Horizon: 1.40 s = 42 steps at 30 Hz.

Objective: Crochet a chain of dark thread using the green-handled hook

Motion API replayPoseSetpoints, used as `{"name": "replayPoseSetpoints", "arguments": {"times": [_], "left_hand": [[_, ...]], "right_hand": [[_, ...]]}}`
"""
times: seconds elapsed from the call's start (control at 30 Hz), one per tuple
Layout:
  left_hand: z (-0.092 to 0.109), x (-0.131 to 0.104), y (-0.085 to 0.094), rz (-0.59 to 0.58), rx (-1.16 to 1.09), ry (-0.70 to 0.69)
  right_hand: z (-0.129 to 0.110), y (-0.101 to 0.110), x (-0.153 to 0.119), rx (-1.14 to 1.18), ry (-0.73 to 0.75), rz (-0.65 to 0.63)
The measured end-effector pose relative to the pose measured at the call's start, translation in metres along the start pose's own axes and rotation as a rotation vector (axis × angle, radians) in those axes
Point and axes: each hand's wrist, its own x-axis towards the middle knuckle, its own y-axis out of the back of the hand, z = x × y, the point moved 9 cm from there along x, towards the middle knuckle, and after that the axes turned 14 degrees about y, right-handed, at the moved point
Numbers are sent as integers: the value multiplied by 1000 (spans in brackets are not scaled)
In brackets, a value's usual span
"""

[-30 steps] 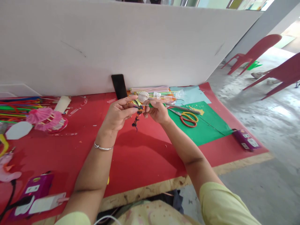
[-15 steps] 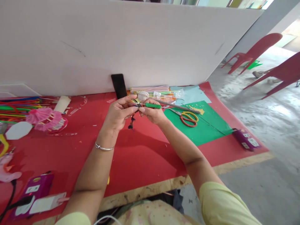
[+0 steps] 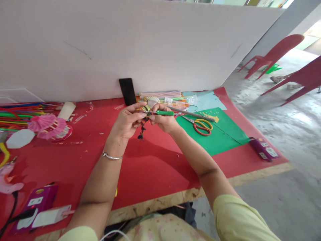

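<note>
Above the red table cover (image 3: 150,167), my two hands meet with fingertips almost touching. A small strip of dark and orange yarn work (image 3: 142,130) is pinched in my left hand (image 3: 127,122) and hangs below the fingers. My right hand (image 3: 164,119) is closed on a green-handled crochet hook (image 3: 165,113), its thin metal shaft pointing left into the yarn. Fingers hide the hook's tip and most of the upper work.
A phone (image 3: 127,92) leans on the white board behind. Scissors (image 3: 202,127) lie on a green sheet (image 3: 220,140) at right. Pink fringed pieces (image 3: 51,126), bundled coloured sticks (image 3: 21,115), a glue gun (image 3: 8,179) and a purple power strip (image 3: 45,199) are left.
The crochet hook has shifted slightly right, and my right fingers have lifted a little. My left hand stays nearly still, with the yarn work hanging from it.
</note>
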Motion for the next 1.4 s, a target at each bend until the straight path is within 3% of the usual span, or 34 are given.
{"name": "replayPoseSetpoints", "arguments": {"times": [0.23,0.53,0.77,0.93,1.07,1.4], "left_hand": [[-13,9,-1,-99,-96,105],[-9,7,5,31,-4,56],[1,2,5,63,74,-53],[3,2,6,80,95,-77],[5,0,6,90,92,-65],[7,-3,7,107,110,-15]], "right_hand": [[1,-1,-1,17,-29,-8],[1,5,-1,0,-31,31],[3,5,1,-5,-5,1],[3,3,0,60,-75,-3],[10,10,0,114,-138,40],[27,24,2,145,-218,12]]}}
